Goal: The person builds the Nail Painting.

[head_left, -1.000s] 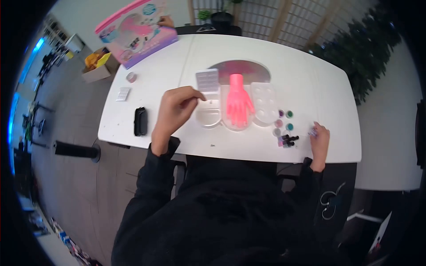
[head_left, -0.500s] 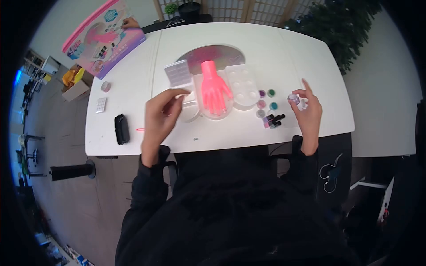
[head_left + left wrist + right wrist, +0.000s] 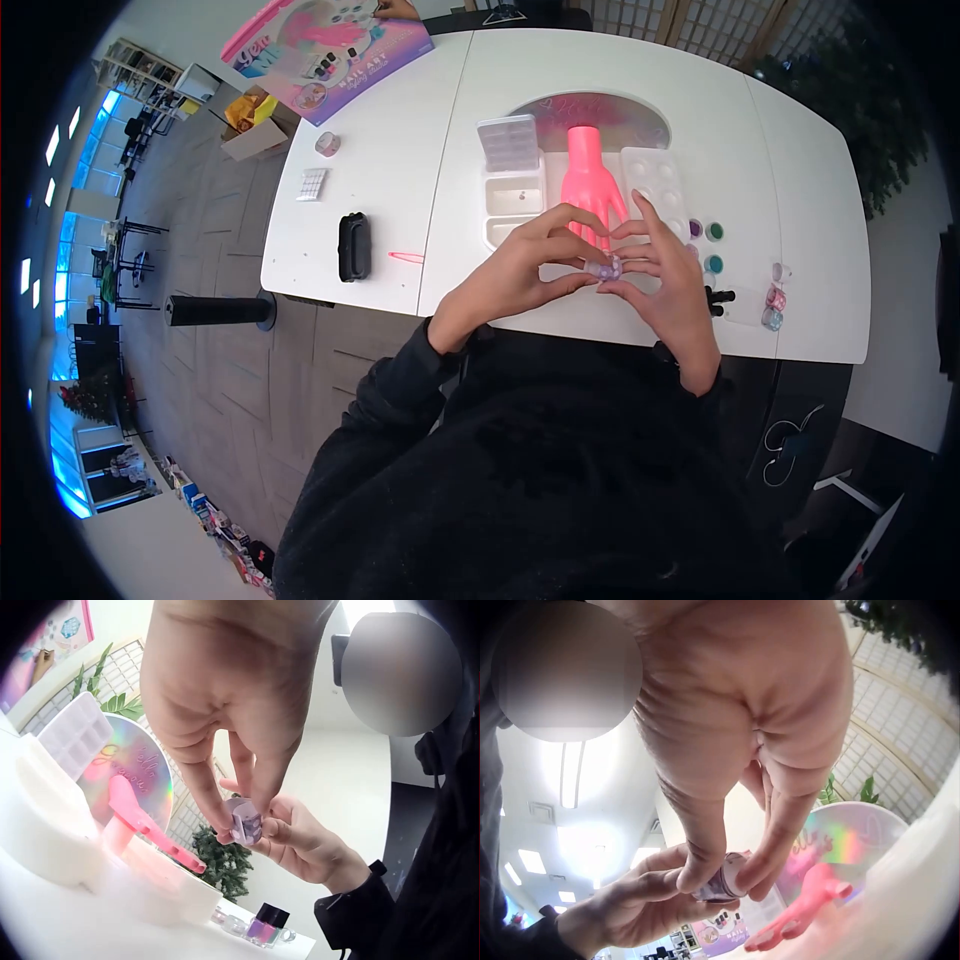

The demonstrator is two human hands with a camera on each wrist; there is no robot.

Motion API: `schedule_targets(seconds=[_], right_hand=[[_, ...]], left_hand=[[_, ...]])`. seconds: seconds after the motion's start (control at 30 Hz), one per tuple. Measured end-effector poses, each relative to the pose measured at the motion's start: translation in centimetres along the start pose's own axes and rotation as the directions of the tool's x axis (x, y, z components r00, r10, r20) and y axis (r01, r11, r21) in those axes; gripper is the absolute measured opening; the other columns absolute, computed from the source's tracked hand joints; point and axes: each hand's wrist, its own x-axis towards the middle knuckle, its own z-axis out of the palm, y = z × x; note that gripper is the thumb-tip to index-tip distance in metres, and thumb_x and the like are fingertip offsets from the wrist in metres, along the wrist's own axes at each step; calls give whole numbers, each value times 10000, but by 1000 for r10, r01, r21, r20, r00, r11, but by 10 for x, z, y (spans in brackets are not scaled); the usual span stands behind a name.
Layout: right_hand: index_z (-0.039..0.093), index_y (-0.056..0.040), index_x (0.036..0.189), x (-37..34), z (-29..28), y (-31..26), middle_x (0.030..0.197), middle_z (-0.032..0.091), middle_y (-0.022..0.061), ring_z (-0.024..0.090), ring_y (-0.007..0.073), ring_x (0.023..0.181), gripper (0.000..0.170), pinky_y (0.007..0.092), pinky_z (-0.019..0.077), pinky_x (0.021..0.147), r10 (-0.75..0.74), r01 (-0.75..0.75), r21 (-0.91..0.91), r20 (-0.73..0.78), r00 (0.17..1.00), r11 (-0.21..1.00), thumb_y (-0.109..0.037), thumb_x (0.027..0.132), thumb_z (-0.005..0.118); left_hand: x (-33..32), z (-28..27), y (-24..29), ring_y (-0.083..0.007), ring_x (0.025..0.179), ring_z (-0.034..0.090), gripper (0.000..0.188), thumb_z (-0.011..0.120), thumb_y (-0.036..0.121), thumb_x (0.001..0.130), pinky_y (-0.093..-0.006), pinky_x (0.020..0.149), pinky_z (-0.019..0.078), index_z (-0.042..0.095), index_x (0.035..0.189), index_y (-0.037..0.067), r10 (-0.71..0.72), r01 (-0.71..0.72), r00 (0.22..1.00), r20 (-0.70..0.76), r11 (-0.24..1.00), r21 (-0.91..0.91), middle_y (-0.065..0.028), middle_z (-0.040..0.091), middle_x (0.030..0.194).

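Note:
A small clear jar with purple bits is pinched between both hands, in front of the pink model hand. The left hand holds it with thumb and fingers from the left; the right hand grips its other side, index finger raised. In the left wrist view the jar sits between the fingertips of the left hand, the right hand behind. The right wrist view has the jar between the right hand's thumb and fingers, touched by the left hand.
A white tray set with a semicircular mirror surrounds the model hand. Small colored jars and black-capped bottles stand right; more jars lie farther right. A black case, pink band and printed box are left.
The right hand has carried the jar from the table's right side to the middle. The left hand has moved right to meet it and now grips the jar too. The head view has shifted.

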Motion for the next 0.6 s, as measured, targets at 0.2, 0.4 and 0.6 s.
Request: schedule_targets(seconds=[0.2, 0.4, 0.6], right_hand=[[474, -72, 1609, 4, -13, 13, 1232, 673, 112, 763, 201, 1011, 945, 318, 675, 912, -63, 63, 26, 11, 998, 998, 61, 774, 893], [640, -25, 1421, 0, -40, 19, 1232, 662, 119, 757, 226, 1051, 631, 312, 672, 916, 176, -169, 77, -92, 980, 983, 160, 837, 789], [682, -22, 1291, -7, -52, 27, 1082, 681, 105, 740, 200, 936, 535, 318, 647, 818, 94, -107, -165, -86, 992, 980, 127, 800, 830]], left_hand=[[15, -4, 0, -262, 1105, 730, 275, 805, -100, 852, -364, 934, 647, 793, 1103, 12, -33, 33, 999, 13, 999, 29, -113, 663, 1315], [18, -4, -2, -211, 1060, 748, 395, 743, -102, 925, -323, 936, 639, 707, 1294, 36, -291, 292, 956, 44, 920, -259, -80, 658, 1343], [13, 1, -16, -235, 907, 730, 231, 756, -78, 909, -334, 767, 599, 779, 1112, 30, -62, 77, 993, -97, 983, 168, -93, 729, 1128]])
